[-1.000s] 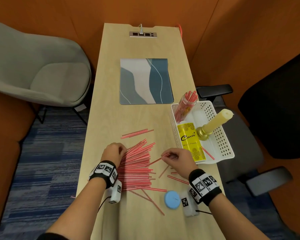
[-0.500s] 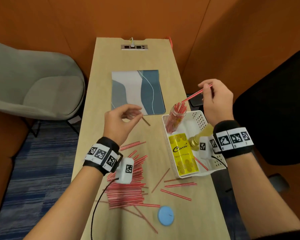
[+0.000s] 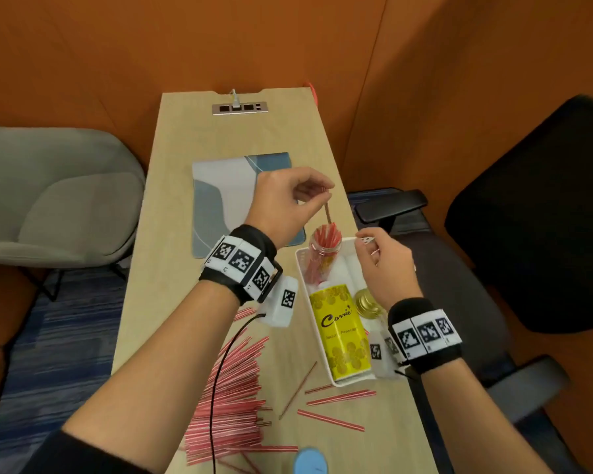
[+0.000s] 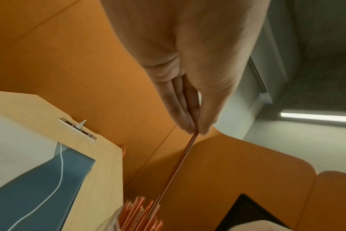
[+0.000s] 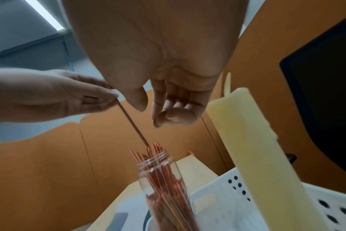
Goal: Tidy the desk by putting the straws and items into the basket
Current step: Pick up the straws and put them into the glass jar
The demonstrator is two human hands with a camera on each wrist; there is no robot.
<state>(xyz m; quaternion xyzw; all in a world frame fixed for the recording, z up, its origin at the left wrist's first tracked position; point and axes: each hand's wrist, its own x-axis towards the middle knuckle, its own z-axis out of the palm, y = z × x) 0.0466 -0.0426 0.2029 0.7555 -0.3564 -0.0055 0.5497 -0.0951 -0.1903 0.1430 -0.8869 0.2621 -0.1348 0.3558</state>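
Left hand (image 3: 281, 203) pinching straw (image 3: 327, 212) above jar (image 3: 324, 248)

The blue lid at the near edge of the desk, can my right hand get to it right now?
Probably yes. The right hand hovers over the basket holding nothing, and only loose straws lie flat on the desk between it and the blue lid.

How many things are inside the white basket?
3: the jar of straws at the far end, the yellow box along the left side, the candle to its right. The right hand covers part of the basket, so more may be hidden.
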